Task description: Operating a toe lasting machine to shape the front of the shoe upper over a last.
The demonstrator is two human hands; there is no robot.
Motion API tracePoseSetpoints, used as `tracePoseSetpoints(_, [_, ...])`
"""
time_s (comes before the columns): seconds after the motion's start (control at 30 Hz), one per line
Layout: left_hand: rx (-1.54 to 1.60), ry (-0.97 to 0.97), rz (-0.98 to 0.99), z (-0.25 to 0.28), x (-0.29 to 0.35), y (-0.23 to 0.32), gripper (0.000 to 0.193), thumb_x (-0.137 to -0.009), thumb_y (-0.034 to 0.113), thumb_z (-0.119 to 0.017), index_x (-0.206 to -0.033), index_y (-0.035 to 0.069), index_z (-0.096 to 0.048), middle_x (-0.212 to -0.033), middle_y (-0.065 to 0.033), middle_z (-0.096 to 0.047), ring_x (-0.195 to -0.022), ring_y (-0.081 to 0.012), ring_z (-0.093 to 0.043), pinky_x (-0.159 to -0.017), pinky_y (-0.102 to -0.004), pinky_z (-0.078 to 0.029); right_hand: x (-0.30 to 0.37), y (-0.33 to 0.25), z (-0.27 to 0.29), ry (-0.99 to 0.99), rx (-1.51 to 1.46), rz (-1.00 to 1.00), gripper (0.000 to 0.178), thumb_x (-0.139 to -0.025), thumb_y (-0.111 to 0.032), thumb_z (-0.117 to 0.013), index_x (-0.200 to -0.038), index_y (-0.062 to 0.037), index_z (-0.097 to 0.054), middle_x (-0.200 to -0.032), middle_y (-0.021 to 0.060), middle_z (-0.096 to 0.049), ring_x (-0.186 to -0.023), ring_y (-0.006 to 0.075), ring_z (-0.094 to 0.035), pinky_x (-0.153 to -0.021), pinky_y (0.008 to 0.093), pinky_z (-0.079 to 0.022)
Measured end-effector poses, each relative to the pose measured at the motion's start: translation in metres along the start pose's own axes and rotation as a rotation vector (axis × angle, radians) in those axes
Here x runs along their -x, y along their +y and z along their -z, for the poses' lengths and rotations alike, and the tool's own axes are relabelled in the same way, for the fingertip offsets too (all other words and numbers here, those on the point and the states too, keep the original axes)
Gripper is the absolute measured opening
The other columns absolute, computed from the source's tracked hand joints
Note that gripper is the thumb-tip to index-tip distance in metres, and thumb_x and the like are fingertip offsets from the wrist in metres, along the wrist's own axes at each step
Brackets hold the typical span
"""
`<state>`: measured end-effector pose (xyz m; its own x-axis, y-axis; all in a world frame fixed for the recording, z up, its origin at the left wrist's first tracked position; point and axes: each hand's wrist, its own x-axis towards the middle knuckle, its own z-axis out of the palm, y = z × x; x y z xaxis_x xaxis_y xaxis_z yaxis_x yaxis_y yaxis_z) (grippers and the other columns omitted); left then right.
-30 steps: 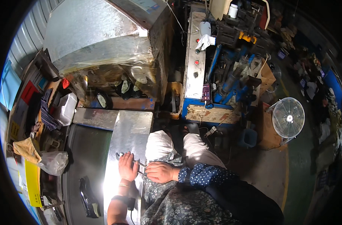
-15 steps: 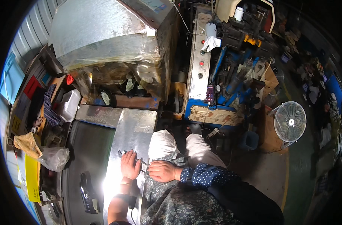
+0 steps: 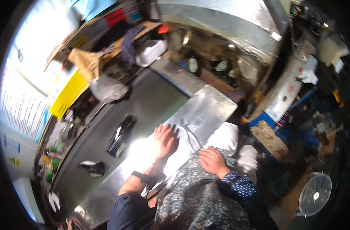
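1. The left hand (image 3: 164, 141) is spread wide at the edge of the metal bench (image 3: 213, 101), apparently holding nothing; whether the palm touches is unclear.
2. The right hand (image 3: 212, 160) is loosely curled over the apron (image 3: 194, 180); I cannot tell whether it grips anything.
3. The tool (image 3: 188, 133), slim and plier-like, lies on the bench between the hands, its near end just beside the right fingertips.
4. For good handling, the near end seems the natural grip; keeping fingers away from the far end looks wise.
5. Glare by the left wrist hides detail there, and the apron's edge could snag the tool.
6. Beyond the left hand, a black shoe (image 3: 120, 137) and a smaller shoe (image 3: 93, 168) lie on the dark belt (image 3: 152, 92).
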<state>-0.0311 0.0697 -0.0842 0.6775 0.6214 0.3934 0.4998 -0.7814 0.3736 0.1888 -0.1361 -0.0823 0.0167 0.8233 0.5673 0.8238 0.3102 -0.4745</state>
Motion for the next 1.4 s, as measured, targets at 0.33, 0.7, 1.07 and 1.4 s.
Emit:
tracePoseSetpoints(0.33, [-0.522, -0.058, 0.599, 0.106, 0.011, -0.163, 0.072, -0.075, 0.027, -0.076, -0.137, 0.002, -0.048, -0.135, -0.0220, -0.053, -0.127, -0.0396, -0.048, -0.108, -0.0483, -0.038, -0.011, 0.002, -0.006, -0.034, -0.024, 0.046, 0.010, -0.077, -0.013, -0.070, -0.086, -0.0087, -0.072, -0.099, 0.0069, -0.071, -0.099, 0.0245, -0.066, -0.096, 0.0397, -0.050])
tracePoseSetpoints(0.7, [-0.222, -0.127, 0.052, 0.166, -0.052, -0.001, 0.034, -0.072, 0.017, -0.072, -0.104, 0.007, -0.068, -0.090, -0.0113, -0.061, -0.089, -0.0304, -0.063, -0.079, -0.0387, -0.052, -0.015, 0.001, 0.024, 0.162, -0.245, -0.279, 0.009, -0.086, -0.008, -0.067, -0.091, -0.0005, -0.071, -0.100, 0.0160, -0.071, -0.091, 0.0307, -0.068, -0.083, 0.0383, -0.054])
tracePoseSetpoints(1.07, [0.437, 0.318, -0.297, 0.067, -0.024, 0.170, 0.029, -0.095, 0.026, -0.062, -0.118, 0.009, -0.065, -0.123, -0.0093, -0.066, -0.117, -0.0198, -0.060, -0.099, -0.0303, -0.046, -0.054, -0.022, 0.116, 0.443, -0.462, -0.618, 0.040, -0.098, -0.020, -0.062, -0.134, -0.0053, -0.054, -0.106, 0.0088, -0.068, -0.096, 0.0144, -0.063, -0.088, 0.0312, -0.050])
tracePoseSetpoints(1.4, [1.465, -0.465, 0.767, -0.035, -0.043, 0.215, 0.034, -0.100, 0.034, -0.058, -0.102, 0.002, -0.069, -0.092, -0.0019, -0.068, -0.083, -0.0095, -0.059, -0.078, -0.0236, -0.046, 0.000, -0.056, 0.141, -0.003, 0.073, -0.284, 0.055, -0.080, -0.020, -0.076, -0.129, -0.0023, -0.059, -0.119, 0.0182, -0.066, -0.101, 0.0342, -0.064, -0.089, 0.0403, -0.051])
